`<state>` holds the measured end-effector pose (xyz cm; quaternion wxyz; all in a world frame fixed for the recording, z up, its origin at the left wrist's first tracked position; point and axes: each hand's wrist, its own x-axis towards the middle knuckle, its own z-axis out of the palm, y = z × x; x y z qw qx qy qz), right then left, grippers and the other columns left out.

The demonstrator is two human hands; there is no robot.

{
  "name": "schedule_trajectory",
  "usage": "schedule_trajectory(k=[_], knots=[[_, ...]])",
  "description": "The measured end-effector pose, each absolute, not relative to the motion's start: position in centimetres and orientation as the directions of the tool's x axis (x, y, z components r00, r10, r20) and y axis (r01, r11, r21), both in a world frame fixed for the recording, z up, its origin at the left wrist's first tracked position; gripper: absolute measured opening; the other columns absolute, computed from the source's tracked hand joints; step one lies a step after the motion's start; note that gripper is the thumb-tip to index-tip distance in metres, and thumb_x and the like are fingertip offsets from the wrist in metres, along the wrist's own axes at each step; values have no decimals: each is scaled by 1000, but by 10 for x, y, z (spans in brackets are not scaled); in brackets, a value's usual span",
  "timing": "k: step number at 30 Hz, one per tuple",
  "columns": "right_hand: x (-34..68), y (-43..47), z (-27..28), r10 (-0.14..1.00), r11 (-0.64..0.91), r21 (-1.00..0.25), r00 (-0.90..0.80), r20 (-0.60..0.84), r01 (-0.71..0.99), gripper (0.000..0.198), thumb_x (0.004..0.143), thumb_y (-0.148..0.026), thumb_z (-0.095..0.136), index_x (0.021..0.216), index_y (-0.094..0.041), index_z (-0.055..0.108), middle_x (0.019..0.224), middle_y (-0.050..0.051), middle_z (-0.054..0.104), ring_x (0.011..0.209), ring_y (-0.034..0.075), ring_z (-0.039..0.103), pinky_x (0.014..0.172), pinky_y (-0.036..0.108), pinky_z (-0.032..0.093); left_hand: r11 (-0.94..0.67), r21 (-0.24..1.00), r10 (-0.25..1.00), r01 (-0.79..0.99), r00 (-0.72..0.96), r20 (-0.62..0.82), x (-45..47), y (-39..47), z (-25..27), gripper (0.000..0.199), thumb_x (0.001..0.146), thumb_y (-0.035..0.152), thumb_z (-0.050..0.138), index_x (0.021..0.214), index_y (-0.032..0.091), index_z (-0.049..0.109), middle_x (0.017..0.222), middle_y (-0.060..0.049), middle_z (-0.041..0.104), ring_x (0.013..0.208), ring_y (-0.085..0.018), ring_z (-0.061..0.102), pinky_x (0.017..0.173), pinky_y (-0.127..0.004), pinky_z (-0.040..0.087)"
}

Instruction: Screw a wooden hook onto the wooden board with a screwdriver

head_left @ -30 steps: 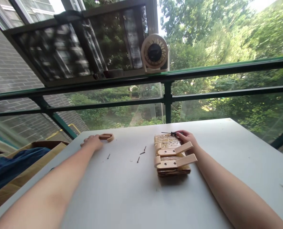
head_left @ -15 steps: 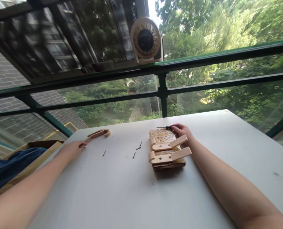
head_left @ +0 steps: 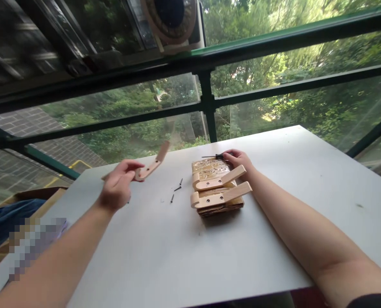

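My left hand [head_left: 117, 185] is closed around a pale wooden hook [head_left: 152, 166], raised over the table's left side. Two dark holes show in its flat arm, which points up and right. A bit of light wood also sticks out behind the hand; whether it is part of a second hook I cannot tell. My right hand [head_left: 238, 160] grips a small black screwdriver [head_left: 219, 156], its shaft pointing left above the far end of a tape-wrapped cardboard block [head_left: 206, 167]. Two similar hooks, a farther one [head_left: 213, 182] and a nearer one [head_left: 215, 199], lie across the block with screws in their holes.
Several loose screws [head_left: 177, 188] lie on the white table [head_left: 165, 248] left of the block. A cardboard box [head_left: 54, 196] with blue cloth stands at the left edge. Beyond the table runs a green railing [head_left: 207, 102], with a round fan [head_left: 170, 17] above it.
My left hand has picked up the wooden hook from the table and carried it to the right. The right hand stays at the block with the screwdriver. The view has tipped down.
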<state>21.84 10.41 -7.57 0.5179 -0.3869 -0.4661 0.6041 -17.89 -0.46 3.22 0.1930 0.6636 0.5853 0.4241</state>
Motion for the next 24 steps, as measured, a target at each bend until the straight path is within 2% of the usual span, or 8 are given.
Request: schedule_trajectory(k=[1, 6, 9, 12, 15, 18, 21, 24], knots=[[218, 103, -75, 986, -32, -962, -163, 13, -272, 53, 78, -44, 76, 112, -7, 59, 93, 7, 61, 74, 3, 55, 67, 15, 49, -288, 777, 939, 560, 5, 344, -156, -2, 34, 35, 88, 35, 42, 109, 15, 61, 87, -4, 60, 81, -6, 57, 73, -17, 51], [217, 101, -72, 984, -57, -944, -176, 1, -325, 53, 75, -45, 77, 109, -8, 58, 99, 9, 63, 81, 7, 60, 75, 21, 54, -453, 824, 890, 341, 218, 399, -65, 16, 37, 27, 84, 31, 44, 97, 14, 61, 74, -3, 50, 72, -7, 52, 64, -19, 49], [219, 103, -72, 984, -70, -921, -179, 0, -384, 55, 76, -48, 77, 109, -9, 55, 103, 9, 63, 87, 10, 62, 79, 24, 55, -456, 853, 881, 253, 265, 392, -40, 31, 28, 26, 82, 27, 47, 99, 15, 63, 71, -2, 48, 68, -5, 48, 60, -16, 43], [220, 108, -73, 987, -86, -902, -161, -19, -424, 56, 75, -49, 76, 108, -10, 53, 102, 9, 63, 85, 9, 62, 76, 21, 53, -439, 876, 885, 202, 269, 381, -33, 43, 10, 29, 81, 28, 49, 102, 15, 65, 71, -1, 48, 66, -4, 45, 60, -16, 39], [221, 113, -74, 987, -106, -884, -156, -38, -456, 59, 72, -52, 78, 105, -11, 52, 100, 8, 64, 83, 10, 63, 76, 22, 54, -411, 901, 900, 141, 223, 375, -32, 49, -8, 29, 83, 30, 50, 104, 15, 64, 73, -1, 50, 64, -3, 44, 58, -15, 39], [222, 115, -74, 985, -131, -861, -167, -54, -491, 61, 67, -53, 82, 101, -13, 50, 97, 7, 65, 86, 13, 65, 80, 28, 56, -393, 917, 919, 61, 57, 390, -33, 51, -21, 31, 85, 34, 52, 108, 17, 62, 78, -2, 54, 66, -4, 48, 56, -13, 42], [222, 116, -73, 983, -151, -845, -164, -76, -513, 60, 67, -52, 82, 100, -14, 48, 98, 6, 65, 90, 15, 66, 82, 30, 57, -397, 917, 912, -33, -124, 391, -34, 52, -31, 36, 86, 38, 54, 118, 20, 58, 92, -4, 58, 73, -4, 54, 59, -13, 48], [221, 114, -70, 985, -160, -832, -145, -97, -531, 58, 69, -52, 80, 101, -15, 48, 94, 6, 65, 87, 16, 67, 81, 32, 57, -423, 905, 890, -42, -205, 406, -36, 50, -38, 39, 88, 41, 53, 122, 23, 56, 98, -4, 59, 73, -4, 56, 61, -15, 52]])
